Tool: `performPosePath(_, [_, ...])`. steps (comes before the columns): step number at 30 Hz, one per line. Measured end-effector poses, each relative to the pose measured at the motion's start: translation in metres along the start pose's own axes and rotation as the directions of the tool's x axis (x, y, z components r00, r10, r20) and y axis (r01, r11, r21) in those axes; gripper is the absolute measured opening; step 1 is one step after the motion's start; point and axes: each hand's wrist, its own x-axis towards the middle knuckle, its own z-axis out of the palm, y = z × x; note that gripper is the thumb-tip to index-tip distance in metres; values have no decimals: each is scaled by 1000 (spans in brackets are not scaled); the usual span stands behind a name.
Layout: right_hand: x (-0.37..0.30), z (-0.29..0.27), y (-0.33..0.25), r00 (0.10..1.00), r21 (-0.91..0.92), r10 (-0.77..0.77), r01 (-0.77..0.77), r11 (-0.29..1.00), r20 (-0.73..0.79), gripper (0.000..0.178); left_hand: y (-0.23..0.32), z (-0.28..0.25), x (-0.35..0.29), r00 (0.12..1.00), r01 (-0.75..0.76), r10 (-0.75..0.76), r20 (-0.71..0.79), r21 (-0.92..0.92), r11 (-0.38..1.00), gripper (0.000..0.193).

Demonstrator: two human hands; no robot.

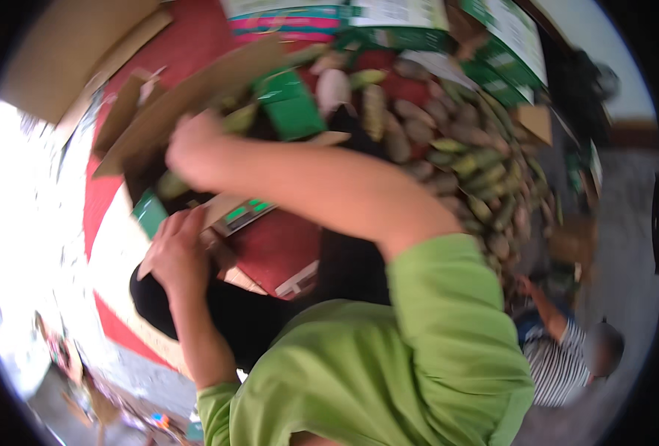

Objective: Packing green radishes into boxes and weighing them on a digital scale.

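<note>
Right hand (pixel 195 152) curled over cardboard box (pixel 188 97), cannot tell grip; left hand (pixel 178 253) apart, clamped on box's near flap (pixel 222 209); greenish vegetable (pixel 170 185) inside, between hands.

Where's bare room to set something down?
One red patch shows bare between the green-lit display and dark trousers; another lies between the carton's far side and the printed packages. It is crowded at the carton, where the left hand and right hand are, and farther right, across the vegetable heap.
</note>
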Motion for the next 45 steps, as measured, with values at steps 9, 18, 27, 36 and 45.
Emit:
performPosePath(9, [-56,-13,16,845,450,166,97,888,-509,26,-3,3,-2,999,41,-43,32,62,997,22])
performPosePath(18, [-324,111,147,572,635,800,-554,538,-179,38,-12,5,0,997,-73,73,-10,2,997,19])
performPosePath(27, [-556,288,101,178,322,931,-944,70,320,26,-30,11,-5,994,-111,112,-17,24,993,17])
performPosePath(36, [-587,297,12,-25,-75,781,-997,28,624,54,-25,10,-3,999,-38,38,6,7,999,18])
performPosePath(45, [-585,326,-3,-15,-56,781,-998,25,625,72,-29,10,-2,997,-80,81,-8,34,996,17])
